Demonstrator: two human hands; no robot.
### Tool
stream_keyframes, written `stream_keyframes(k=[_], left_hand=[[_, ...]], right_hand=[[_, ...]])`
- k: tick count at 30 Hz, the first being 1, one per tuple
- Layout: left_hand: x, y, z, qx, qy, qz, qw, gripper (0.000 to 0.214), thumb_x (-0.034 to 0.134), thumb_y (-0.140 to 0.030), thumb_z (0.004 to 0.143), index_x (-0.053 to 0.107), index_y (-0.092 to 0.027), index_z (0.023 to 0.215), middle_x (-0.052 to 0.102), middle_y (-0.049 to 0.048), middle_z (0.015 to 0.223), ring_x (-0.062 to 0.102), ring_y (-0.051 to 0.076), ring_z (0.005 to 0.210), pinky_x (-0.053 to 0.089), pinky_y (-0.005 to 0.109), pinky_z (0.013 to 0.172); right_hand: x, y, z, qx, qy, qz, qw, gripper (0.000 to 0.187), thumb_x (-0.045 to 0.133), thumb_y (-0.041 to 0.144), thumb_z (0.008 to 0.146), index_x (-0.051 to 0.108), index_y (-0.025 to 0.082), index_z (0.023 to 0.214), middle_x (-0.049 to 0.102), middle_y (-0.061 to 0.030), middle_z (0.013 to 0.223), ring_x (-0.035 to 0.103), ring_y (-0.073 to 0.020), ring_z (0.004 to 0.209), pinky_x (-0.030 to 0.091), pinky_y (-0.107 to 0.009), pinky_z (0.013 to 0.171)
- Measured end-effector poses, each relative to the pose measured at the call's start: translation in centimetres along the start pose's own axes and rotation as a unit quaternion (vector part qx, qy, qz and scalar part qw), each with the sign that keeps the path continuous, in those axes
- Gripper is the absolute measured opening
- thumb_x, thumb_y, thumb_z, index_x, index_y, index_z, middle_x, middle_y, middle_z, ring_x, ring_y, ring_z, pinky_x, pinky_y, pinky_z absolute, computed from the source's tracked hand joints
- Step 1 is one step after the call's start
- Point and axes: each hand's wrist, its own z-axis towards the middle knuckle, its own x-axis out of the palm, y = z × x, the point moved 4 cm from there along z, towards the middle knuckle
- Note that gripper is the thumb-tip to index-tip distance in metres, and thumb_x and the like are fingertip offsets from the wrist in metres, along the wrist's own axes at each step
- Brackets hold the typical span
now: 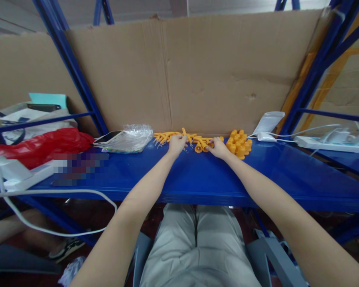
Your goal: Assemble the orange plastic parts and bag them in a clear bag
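My left hand (pixel 176 145) is closed in a pinch at the back of the blue table. An orange stick-like piece (pixel 184 130) rises from its fingertips, and a thin metal spiral hangs just below. To its left lies a pile of orange corkscrew parts (pixel 165 137) with metal spirals. My right hand (pixel 220 149) curls its fingers against an orange piece with a round, hollow end (pixel 206 148). Similar orange pieces (pixel 198 147) lie between both hands. Right of my right hand stands a cluster of orange knobbed caps (pixel 239 144). Fine details are too small to make out.
A cardboard sheet (pixel 212 71) walls off the back of the blue table (pixel 197 179). Plastic bags (pixel 134 137) and a phone-like device (pixel 109 137) lie left. Farther left are a red bag (pixel 48 145) and white cable (pixel 48 191). A power strip (pixel 332 144) lies right.
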Motion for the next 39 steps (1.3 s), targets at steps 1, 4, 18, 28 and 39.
stream_keyframes(k=[1, 4, 18, 28, 39], left_hand=[[0.0, 0.0, 0.0, 0.000, 0.001, 0.003, 1.000, 0.033, 0.053, -0.019, 0.086, 0.056, -0.016, 0.053, 0.052, -0.0031, 0.040, 0.052, 0.009, 0.042, 0.037, 0.018, 0.047], [0.1, 0.0, 0.0, 0.002, 0.004, 0.012, 1.000, 0.033, 0.053, -0.022, 0.087, 0.056, -0.016, 0.054, 0.051, -0.0034, 0.039, 0.051, 0.009, 0.041, 0.037, 0.018, 0.047], [0.3, -0.4, -0.5, 0.009, 0.031, 0.006, 0.999, 0.036, 0.055, -0.026, 0.088, 0.055, -0.016, 0.054, 0.051, -0.0029, 0.039, 0.051, 0.009, 0.040, 0.039, 0.018, 0.046], [0.3, -1.7, -1.2, 0.033, 0.019, 0.002, 0.999, 0.032, 0.053, -0.026, 0.088, 0.055, -0.017, 0.058, 0.051, -0.0033, 0.043, 0.053, 0.011, 0.044, 0.040, 0.020, 0.049], [2.3, -2.8, -2.6, 0.276, 0.108, 0.197, 0.934, 0.024, 0.057, -0.016, 0.077, 0.052, -0.018, 0.054, 0.059, 0.0002, 0.067, 0.054, 0.013, 0.068, 0.044, 0.027, 0.073]], right_hand=[[0.0, 0.1, 0.0, 0.005, 0.002, -0.003, 1.000, 0.016, 0.064, 0.031, 0.081, 0.058, 0.018, 0.091, 0.061, -0.0102, 0.102, 0.059, -0.0250, 0.098, 0.047, -0.040, 0.091], [-0.2, 0.6, -0.2, 0.020, 0.009, -0.019, 1.000, 0.012, 0.062, 0.027, 0.083, 0.058, 0.019, 0.090, 0.061, -0.0107, 0.104, 0.060, -0.0254, 0.097, 0.048, -0.040, 0.088], [-0.9, 2.2, -0.9, 0.043, 0.039, -0.107, 0.993, 0.015, 0.053, 0.021, 0.090, 0.066, 0.016, 0.094, 0.062, -0.0151, 0.115, 0.064, -0.0280, 0.101, 0.049, -0.038, 0.087], [-2.4, 3.9, -0.8, -0.026, -0.052, 0.121, 0.991, 0.017, 0.053, 0.019, 0.088, 0.065, 0.017, 0.100, 0.070, -0.0110, 0.104, 0.065, -0.0225, 0.101, 0.049, -0.039, 0.094], [-0.8, 5.8, -1.5, 0.076, 0.080, 0.471, 0.875, 0.026, 0.054, 0.039, 0.095, 0.071, 0.019, 0.096, 0.071, -0.0028, 0.074, 0.069, -0.0131, 0.071, 0.056, -0.023, 0.063]])
